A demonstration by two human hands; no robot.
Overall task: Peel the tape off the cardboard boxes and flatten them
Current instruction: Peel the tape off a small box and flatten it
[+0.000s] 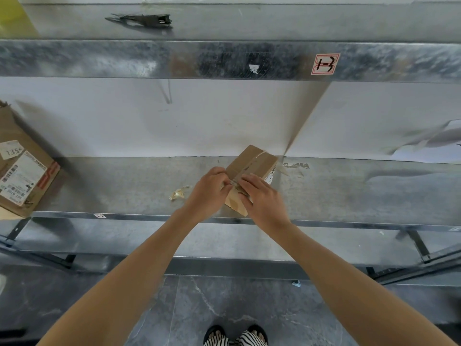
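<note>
The small box [254, 162] sits on the metal shelf [349, 193], a little right of the middle. It is turned so one corner points to about 1 o'clock, toward the wall behind. Clear tape [249, 166] runs lengthwise over its top, and the near end of that strip is where both hands meet.

The left hand [208, 192] comes in from 7 o'clock. Its fingers [225, 181] are pressed together with the thumb, pinching what looks like the lifted tape end. That looks like a grip meant for pulling the strip back along the seam. The right hand [263, 199] comes in from 5 o'clock and lies over the near end of the box, fingers curled down on the cardboard. It probably steadies the light box so the pull strips the tape and does not drag the box along. Its fingertips are too close to the tape to tell whether they pinch it too.

The box is still closed and upright, so flattening has not begun.

At 9 o'clock, near the left hand, lies a crumpled scrap [179, 193] of clear tape. A bigger box [22, 171] with labels rests at the shelf's far left, and a dark tool [144, 20] lies on the upper shelf at 11 o'clock.
</note>
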